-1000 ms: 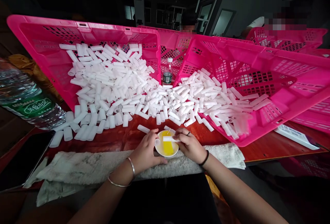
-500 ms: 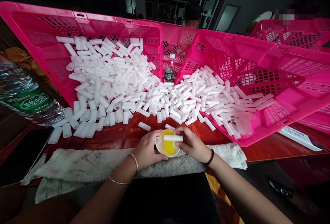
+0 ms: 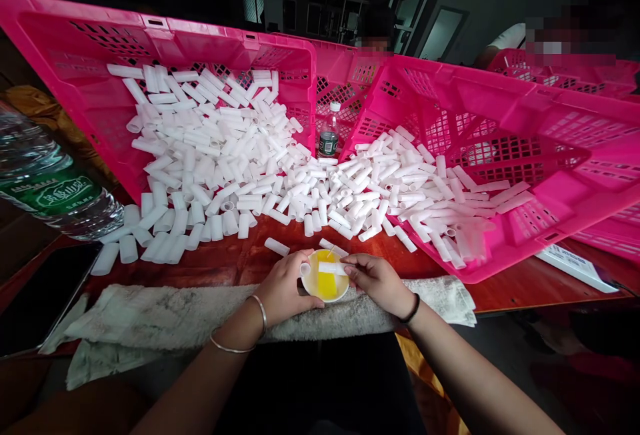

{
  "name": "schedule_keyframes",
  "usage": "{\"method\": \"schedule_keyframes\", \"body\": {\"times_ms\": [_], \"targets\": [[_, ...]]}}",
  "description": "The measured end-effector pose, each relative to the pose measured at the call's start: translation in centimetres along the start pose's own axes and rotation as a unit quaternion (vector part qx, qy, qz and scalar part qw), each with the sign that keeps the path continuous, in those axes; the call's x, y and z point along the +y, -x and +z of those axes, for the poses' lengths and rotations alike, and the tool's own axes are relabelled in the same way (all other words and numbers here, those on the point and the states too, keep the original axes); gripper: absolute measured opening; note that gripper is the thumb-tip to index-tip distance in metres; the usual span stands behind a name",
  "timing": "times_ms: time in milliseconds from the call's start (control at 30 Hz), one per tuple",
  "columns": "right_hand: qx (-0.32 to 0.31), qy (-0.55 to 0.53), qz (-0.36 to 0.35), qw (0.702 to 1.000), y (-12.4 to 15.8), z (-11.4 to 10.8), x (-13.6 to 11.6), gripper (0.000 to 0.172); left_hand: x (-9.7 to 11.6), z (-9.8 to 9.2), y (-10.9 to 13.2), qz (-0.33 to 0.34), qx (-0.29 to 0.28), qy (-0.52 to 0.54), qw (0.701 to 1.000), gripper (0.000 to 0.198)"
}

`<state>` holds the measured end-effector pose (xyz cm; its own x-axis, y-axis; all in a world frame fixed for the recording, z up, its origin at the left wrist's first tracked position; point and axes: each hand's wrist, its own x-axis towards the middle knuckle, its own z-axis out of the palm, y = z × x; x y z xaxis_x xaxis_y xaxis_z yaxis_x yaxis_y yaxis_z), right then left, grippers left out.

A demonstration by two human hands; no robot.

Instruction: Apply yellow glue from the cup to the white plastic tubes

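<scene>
My left hand [image 3: 285, 288] is closed around the left side of a small white bowl [image 3: 345, 293], its thumb along the near rim. A short white tube [image 3: 305, 269] also shows end-on at its fingertips. Inside the bowl lies a yellow block [image 3: 327, 284], perhaps a sponge, with a thin stick beside it. My right hand [image 3: 377, 281] pinches one end of a white plastic tube [image 3: 332, 267], which lies level above the bowl. Two loose tubes rest just beyond the bowl, one of them a white tube [image 3: 277, 246] to the left.
A large heap of white tubes [image 3: 225, 141] spills from two tipped pink crates [image 3: 505, 115]. A small bottle [image 3: 329, 133] stands between them. At left are a large water bottle [image 3: 60, 188] and a dark phone [image 3: 45, 301]. A greyish towel [image 3: 170, 308] lies along the table edge.
My right fingers have shifted on their tube, now covering its right end. My left hand keeps its hold on the bowl. The view has moved slightly.
</scene>
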<state>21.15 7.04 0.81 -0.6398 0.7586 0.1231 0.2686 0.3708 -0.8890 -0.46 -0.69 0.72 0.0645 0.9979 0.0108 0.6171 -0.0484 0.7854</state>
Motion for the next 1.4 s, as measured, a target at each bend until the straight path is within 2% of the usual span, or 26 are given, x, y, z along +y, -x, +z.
{"method": "schedule_keyframes", "body": {"times_ms": [100, 167, 233, 300, 367, 400, 467, 567, 633, 667, 733, 800, 867, 967, 1100, 1133, 1200, 1267, 1300, 1333, 1400], "targets": [[0.043, 0.104, -0.118, 0.987, 0.0, 0.0, 0.1, 0.012, 0.0, 0.0, 0.0, -0.001, 0.003, 0.001, 1.000, 0.085], [0.050, 0.128, -0.168, 0.976, 0.0, 0.0, 0.4, 0.010, -0.1, 0.0, 0.0, 0.001, 0.008, 0.001, 1.000, 0.083], [0.052, 0.088, -0.146, 0.984, 0.0, 0.2, 0.6, 0.017, -0.1, 0.0, 0.1, 0.001, 0.009, 0.003, 1.000, 0.081], [0.043, 0.032, -0.090, 0.995, 0.1, 0.4, 0.7, 0.028, -0.1, 0.0, 0.1, -0.001, 0.006, 0.007, 1.000, 0.082], [0.045, 0.032, -0.069, 0.996, 0.2, 0.4, 0.7, 0.025, -0.1, 0.0, 0.0, -0.002, 0.002, 0.011, 1.000, 0.085], [0.050, 0.059, -0.083, 0.994, 0.3, 0.3, 0.7, 0.022, -0.1, 0.0, 0.0, -0.001, 0.002, 0.013, 1.000, 0.085], [0.066, 0.145, -0.152, 0.976, 0.5, -0.1, 0.7, 0.017, -0.2, 0.1, -0.1, 0.004, 0.004, 0.010, 1.000, 0.085], [0.054, 0.271, -0.268, 0.923, 1.1, -1.2, 1.0, 0.021, -0.2, 0.1, 0.0, 0.012, 0.001, -0.002, 1.000, 0.084], [0.039, 0.310, -0.310, 0.898, 1.7, -2.0, 1.1, 0.024, -0.2, -0.1, 0.3, 0.039, 0.008, -0.013, 0.999, 0.082], [0.040, 0.308, -0.316, 0.896, 1.9, -2.3, 1.0, 0.024, 0.0, -0.2, 0.5, 0.060, 0.020, -0.020, 0.998, 0.076], [0.082, 0.260, -0.292, 0.917, 2.5, -2.5, 0.3, 0.025, 0.5, -0.6, 0.9, 0.098, 0.059, -0.035, 0.993, 0.050], [0.149, 0.163, -0.235, 0.947, 3.0, -2.3, -0.9, 0.026, 1.3, -0.9, 1.3, 0.125, 0.088, -0.063, 0.986, 0.027], [0.179, 0.061, -0.184, 0.965, 3.4, -1.8, -2.5, 0.026, 2.5, -1.2, 1.6, 0.163, 0.094, -0.105, 0.976, 0.024], [0.142, 0.009, -0.165, 0.976, 4.1, -1.2, -4.8, 0.024, 4.4, -1.5, 2.0, 0.233, 0.085, -0.174, 0.953, 0.025], [0.079, 0.059, -0.162, 0.982, 4.8, -1.9, -7.0, 0.024, 6.5, -1.7, 2.9, 0.265, 0.077, -0.253, 0.927, 0.025], [0.061, 0.067, -0.166, 0.982, 4.9, -2.2, -7.5, 0.022, 7.0, -1.6, 3.2, 0.260, 0.060, -0.244, 0.932, 0.025], [0.030, 0.082, -0.181, 0.980, 4.9, -2.7, -8.3, 0.015, 8.1, -1.3, 3.8, 0.217, 0.016, -0.164, 0.962, 0.022], [0.031, 0.101, -0.213, 0.971, 4.7, -3.0, -8.8, 0.016, 9.2, -0.7, 4.4, 0.127, -0.051, -0.006, 0.991, 0.020], [0.041, 0.111, -0.231, 0.966, 4.6, -3.0, -8.9, 0.022, 9.7, -0.3, 4.6, 0.066, -0.093, 0.093, 0.989, 0.023], [0.054, 0.119, -0.245, 0.961, 4.5, -2.8, -9.0, 0.027, 10.3, 0.1, 4.7, 0.000, -0.134, 0.193, 0.972, 0.027], [0.077, 0.116, -0.250, 0.958, 4.4, -2.2, -9.2, 0.034, 11.2, 1.0, 5.0, -0.106, -0.199, 0.347, 0.910, 0.033]]}}
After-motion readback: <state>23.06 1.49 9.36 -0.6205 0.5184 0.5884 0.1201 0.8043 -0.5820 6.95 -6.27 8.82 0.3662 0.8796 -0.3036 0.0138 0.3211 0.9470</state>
